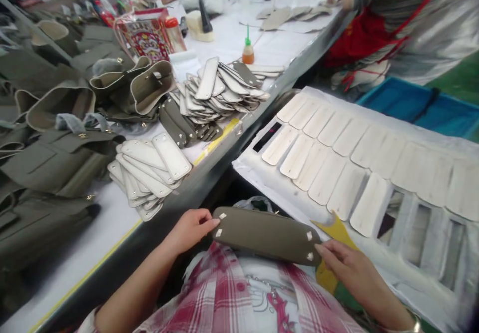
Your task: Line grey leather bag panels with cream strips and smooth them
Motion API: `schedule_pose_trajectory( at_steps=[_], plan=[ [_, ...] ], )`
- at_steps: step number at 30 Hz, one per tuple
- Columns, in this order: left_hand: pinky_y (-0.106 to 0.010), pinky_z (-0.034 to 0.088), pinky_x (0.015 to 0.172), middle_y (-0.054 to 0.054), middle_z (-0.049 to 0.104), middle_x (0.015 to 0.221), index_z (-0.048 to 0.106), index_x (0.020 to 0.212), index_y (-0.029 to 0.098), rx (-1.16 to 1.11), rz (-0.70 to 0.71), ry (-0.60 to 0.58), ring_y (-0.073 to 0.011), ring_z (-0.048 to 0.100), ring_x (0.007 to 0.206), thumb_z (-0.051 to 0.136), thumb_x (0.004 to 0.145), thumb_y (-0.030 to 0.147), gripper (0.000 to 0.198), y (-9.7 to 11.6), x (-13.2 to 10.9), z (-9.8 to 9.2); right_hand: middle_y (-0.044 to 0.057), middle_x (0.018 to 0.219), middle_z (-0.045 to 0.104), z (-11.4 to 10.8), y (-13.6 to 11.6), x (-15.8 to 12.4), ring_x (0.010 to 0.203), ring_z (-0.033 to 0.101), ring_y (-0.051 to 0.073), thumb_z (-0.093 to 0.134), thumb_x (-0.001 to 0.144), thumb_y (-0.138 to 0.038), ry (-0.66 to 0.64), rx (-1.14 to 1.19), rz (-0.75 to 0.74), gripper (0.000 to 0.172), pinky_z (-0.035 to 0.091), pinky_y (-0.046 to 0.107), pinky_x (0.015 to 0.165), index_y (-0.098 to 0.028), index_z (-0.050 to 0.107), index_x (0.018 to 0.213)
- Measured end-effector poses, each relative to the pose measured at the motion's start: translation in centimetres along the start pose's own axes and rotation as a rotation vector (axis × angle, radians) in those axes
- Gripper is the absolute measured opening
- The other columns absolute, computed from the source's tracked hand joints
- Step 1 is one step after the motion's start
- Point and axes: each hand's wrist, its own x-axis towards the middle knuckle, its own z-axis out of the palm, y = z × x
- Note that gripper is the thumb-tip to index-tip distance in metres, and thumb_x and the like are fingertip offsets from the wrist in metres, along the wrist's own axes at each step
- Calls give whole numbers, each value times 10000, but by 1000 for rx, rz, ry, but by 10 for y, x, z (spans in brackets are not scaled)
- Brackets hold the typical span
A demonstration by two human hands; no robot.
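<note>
Strip: the dark strip point(265, 234) lay low in the centre of the frame, in front of the person's checked shirt point(224, 283), its face up with a pale tab point(223, 216) near each corner.
Long axis: it ran across the frame from hand to hand, its right end sloping a little lower than its left.
Left hand: this hand point(192, 228) pinched the left end, thumb on top; the fingers beneath were partly hidden.
Right hand: this hand point(344, 260) gripped the right end, thumb at the edge by the lower corner; its hold underneath could not be seen.
Stack: the white stack point(149, 170) sat on the counter point(112, 243), left of centre, up and to the left of the strip; the left hand was clearly the nearer.
Heap: a larger heap point(220, 93) lay beyond it, upper centre, farther from both hands.
Board: the board point(243, 163) filled the right of the frame with rows of white pieces point(368, 205); the right hand was nearer to it.
Yellow piece: a yellow piece point(339, 230) showed just behind the right hand, between it and the board.
</note>
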Motion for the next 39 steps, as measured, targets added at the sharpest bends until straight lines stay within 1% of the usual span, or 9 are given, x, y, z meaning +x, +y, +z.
schedule_pose_trajectory(
  at_steps=[7,18,25,27,29,31,33,36,39],
  plan=[
    [-204,292,465,53,491,506,536,602,167,-18,58,28,-86,414,468,531,768,480,354,-10,0,-3,-11,507,478,-3,-17,-3,455,440,128,400,771,-575,-50,56,107,407,352,248,452,-204,533,671],
    [-211,281,478,51,477,518,545,595,168,-18,123,11,-88,398,497,537,751,417,294,-10,-3,-9,-22,482,459,-2,-31,-5,438,411,113,458,741,-588,-32,93,119,413,327,240,436,-201,519,614],
    [-239,292,496,36,504,550,517,592,182,239,162,-4,-117,445,527,522,751,462,322,0,0,-18,-21,495,475,-5,-28,-5,462,422,121,433,800,-540,-10,6,43,397,329,252,462,-197,522,620],
    [-252,335,525,24,544,615,547,693,190,372,172,13,-139,490,568,528,750,452,268,4,-2,-19,-13,536,518,-7,-28,-7,502,451,123,433,820,-489,16,-9,22,375,339,251,490,-188,524,616],
    [-287,411,623,-13,602,787,562,892,193,502,247,77,-181,553,703,530,758,395,244,10,-1,-15,-7,569,550,-8,-26,-9,540,474,124,439,833,-428,39,-13,-5,340,343,250,519,-178,540,626],
    [-361,434,808,-72,593,1040,520,1084,187,598,430,157,-234,554,932,499,775,297,328,20,4,-2,-6,579,562,-9,-23,-9,553,478,117,460,831,-376,61,-16,-22,301,333,246,534,-167,564,641],
    [-407,384,945,-101,520,1220,460,1202,183,633,656,167,-253,489,1103,459,788,224,416,36,11,23,-10,580,563,-8,-18,-7,547,468,104,496,818,-338,84,-15,-23,261,314,237,532,-156,586,654],
    [-412,344,1018,-119,457,1317,358,1307,166,612,900,20,-254,419,1209,522,783,299,565,69,20,76,-10,590,570,-8,-13,-7,544,462,91,538,802,-306,109,5,-12,220,290,226,529,-142,612,674],
    [-457,335,1019,-154,472,1305,326,1325,135,626,952,-118,-296,418,1212,650,671,464,801,94,28,127,-6,595,578,-11,-12,-9,550,469,88,558,794,-286,123,31,-7,203,283,220,532,-136,622,673]
  ],
)
